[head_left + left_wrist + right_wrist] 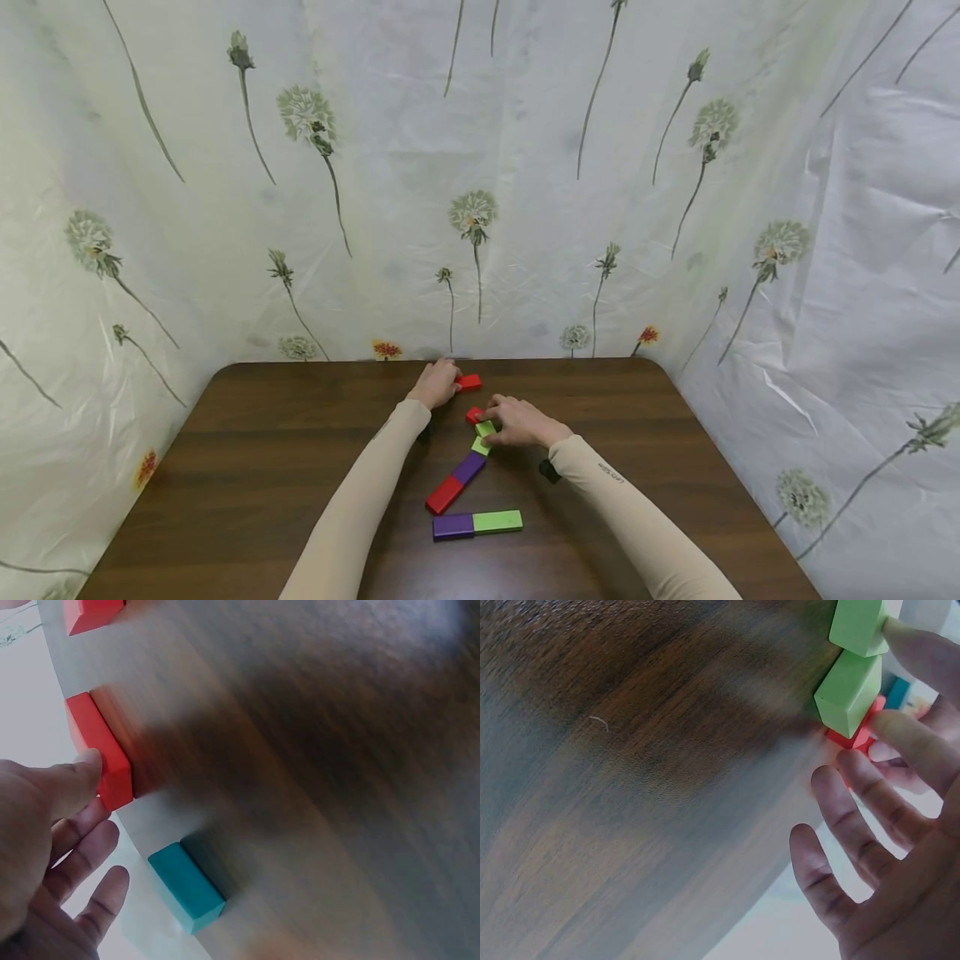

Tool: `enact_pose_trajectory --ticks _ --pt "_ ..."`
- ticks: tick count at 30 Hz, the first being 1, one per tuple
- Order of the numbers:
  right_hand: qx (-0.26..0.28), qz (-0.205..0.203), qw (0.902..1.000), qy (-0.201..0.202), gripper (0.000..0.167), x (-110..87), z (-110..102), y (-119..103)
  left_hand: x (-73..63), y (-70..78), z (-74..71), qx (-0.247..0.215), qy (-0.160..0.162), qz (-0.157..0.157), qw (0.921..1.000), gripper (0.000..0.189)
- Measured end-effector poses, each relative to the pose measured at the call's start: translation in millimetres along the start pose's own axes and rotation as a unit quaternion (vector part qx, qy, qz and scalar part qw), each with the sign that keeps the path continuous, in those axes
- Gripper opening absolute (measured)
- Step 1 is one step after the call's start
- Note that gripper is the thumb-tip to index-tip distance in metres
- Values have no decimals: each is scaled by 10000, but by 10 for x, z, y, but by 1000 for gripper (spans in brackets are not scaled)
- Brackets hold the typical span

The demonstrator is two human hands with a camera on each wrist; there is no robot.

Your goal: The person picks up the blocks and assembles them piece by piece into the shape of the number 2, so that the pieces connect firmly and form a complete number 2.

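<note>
At the far edge of the table, my left hand [437,383] pinches a red block [469,382] by one end; in the left wrist view the thumb lies on its top. A teal block [187,889] lies beside those fingers, hidden in the head view. My right hand [519,422] holds the upper light green block [849,691] between thumb and index finger, its other fingers spread. A second light green block [481,446] meets it on the near side. Just beyond the index finger lies another red block [473,415], partly covered.
A purple block [468,468] and a red block [445,495] continue the slanting row toward me. Nearer still, a purple block [453,527] and a light green block [498,522] lie end to end. A flowered curtain [390,275] hangs behind the table [285,467].
</note>
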State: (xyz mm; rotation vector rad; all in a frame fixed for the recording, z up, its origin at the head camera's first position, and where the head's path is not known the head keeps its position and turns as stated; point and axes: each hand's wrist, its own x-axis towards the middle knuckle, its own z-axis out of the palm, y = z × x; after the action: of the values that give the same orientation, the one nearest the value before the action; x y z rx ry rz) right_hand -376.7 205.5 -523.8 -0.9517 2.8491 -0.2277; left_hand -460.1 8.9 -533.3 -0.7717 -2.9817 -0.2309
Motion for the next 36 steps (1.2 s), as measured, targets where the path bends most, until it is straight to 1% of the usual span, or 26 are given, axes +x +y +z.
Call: enact_pose_trajectory --ticks 5,9,15,21,29,32,36 --pt "-59 -96 9999 52 47 12 3 3 -46 -30 -19 -68 20 35 10000 23" --pt "-81 -133 9999 66 46 15 0 2 -90 -62 -49 -213 15 88 9997 23" --pt "-127 -135 9998 63 45 7 -16 -11 -146 -121 -87 -446 -83 156 9988 25" --pt "-110 -114 9999 40 44 17 -24 -15 -172 -186 -102 -445 -163 206 9987 25" --pt "-94 -154 9998 33 45 14 -5 12 -216 -190 -141 -586 -357 189 9975 22" --pt "-102 -176 9998 35 45 15 -4 15 -234 -183 -148 -429 -377 188 9982 22" --pt "-90 -165 9998 27 45 15 -20 8 -270 -166 -165 -21 -222 342 9992 16"
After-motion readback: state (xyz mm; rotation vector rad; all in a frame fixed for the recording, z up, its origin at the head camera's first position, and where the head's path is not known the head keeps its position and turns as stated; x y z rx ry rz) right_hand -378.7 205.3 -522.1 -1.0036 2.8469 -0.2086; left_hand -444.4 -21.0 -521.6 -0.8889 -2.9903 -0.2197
